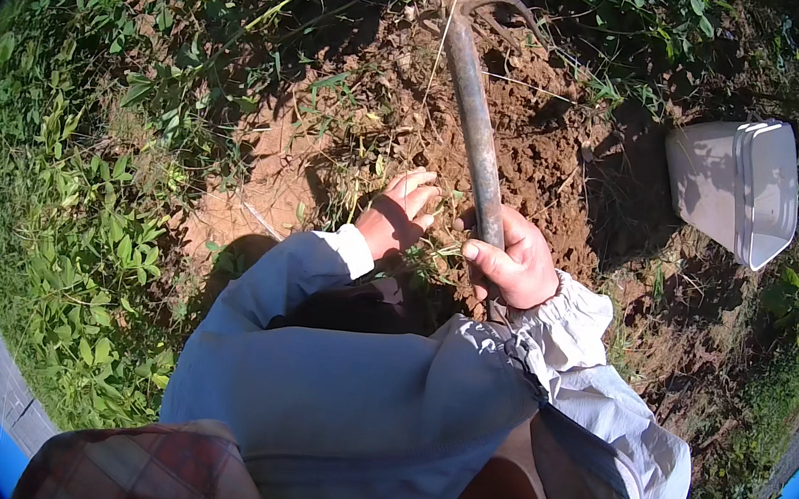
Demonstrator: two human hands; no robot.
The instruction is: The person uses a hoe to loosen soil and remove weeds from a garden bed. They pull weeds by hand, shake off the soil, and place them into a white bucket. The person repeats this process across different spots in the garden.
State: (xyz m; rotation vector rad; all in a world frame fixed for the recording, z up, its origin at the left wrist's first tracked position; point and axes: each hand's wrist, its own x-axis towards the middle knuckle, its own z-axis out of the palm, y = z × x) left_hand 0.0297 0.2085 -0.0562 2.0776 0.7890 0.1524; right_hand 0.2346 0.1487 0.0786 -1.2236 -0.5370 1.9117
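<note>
My right hand (519, 261) is closed around the worn metal handle (475, 108) of a pronged hoe. At its far end, curved tines (511, 5) rest on or near the reddish soil; part of the head is hidden by stems and soil. My left hand (395, 213) is to the left of the handle, low over weeds and dry stems (365, 192). Its fingers are spread and no held thing shows between them. Broken, clumpy soil (545, 147) lies just right of the handle.
A white plastic bucket (705, 172) lies tipped on its side at the right, its mouth facing right. Leafy plants (120, 243) grow thickly at the left, with more greenery (641, 24) at the top. A patch of bare soil (264, 186) lies left of my left hand.
</note>
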